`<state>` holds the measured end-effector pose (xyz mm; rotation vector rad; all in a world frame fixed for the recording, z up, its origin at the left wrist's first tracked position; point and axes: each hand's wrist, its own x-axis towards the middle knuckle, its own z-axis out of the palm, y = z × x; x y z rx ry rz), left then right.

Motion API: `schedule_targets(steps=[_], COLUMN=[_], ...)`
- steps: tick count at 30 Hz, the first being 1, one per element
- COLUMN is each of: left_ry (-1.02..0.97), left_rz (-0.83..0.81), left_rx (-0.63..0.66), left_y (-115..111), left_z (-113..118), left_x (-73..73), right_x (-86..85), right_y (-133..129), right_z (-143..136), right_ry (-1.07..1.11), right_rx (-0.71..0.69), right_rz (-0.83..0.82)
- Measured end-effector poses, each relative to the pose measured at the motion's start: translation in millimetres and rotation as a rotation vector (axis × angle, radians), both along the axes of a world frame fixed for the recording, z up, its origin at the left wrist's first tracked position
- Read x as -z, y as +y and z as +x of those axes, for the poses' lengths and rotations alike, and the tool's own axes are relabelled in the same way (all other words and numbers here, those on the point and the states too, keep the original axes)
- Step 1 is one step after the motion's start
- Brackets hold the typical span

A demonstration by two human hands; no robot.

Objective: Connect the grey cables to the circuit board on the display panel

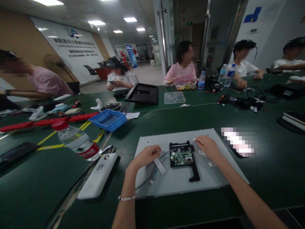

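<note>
A flat pale grey panel (181,187) lies on the table before me. On its middle sits a green circuit board (182,158) in a black plastic bracket (195,173). My left hand (149,155) is over the panel's left part, fingers curled together; what they hold, if anything, is hidden. Just below it are a white strip (159,166) and grey cables (164,156) that run towards the board. My right hand (208,147) is at the bracket's upper right, fingertips pinched, with a tiny pale bit at their tips that I cannot name.
Left of the panel are a white power bank (98,176), a tilted water bottle (78,141) and a blue tray (108,120). A phone (238,143) with a bright screen lies to the right. Further back are a black frame (143,93), a clear lid (174,98) and several seated people.
</note>
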<state>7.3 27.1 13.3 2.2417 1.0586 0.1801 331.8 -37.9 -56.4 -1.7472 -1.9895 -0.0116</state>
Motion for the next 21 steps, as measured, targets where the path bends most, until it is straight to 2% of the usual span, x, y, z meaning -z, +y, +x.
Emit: schedule_targets(steps=[7, 13, 17, 21], left_ry=[0.008, 0.027, 0.004, 0.006], left_rz=[0.003, -0.075, -0.117, -0.092], left_rx=[0.002, 0.051, 0.067, 0.047], left_y=[-2.0, -2.5, -0.8, 1.0], left_z=[1.4, -7.7, -13.2, -12.5], left_x=[-4.0, -9.2, -5.7, -1.8], right_x=[-2.1, -4.4, -2.6, -1.5], right_y=[-1.4, -6.1, -7.5, -7.3], right_z=[0.4, 4.3, 6.7, 7.5], right_ry=[0.039, 0.091, 0.103, 0.110], right_rx=[-0.003, 0.006, -0.006, -0.009], right_rz=[0.026, 0.047, 0.033, 0.029])
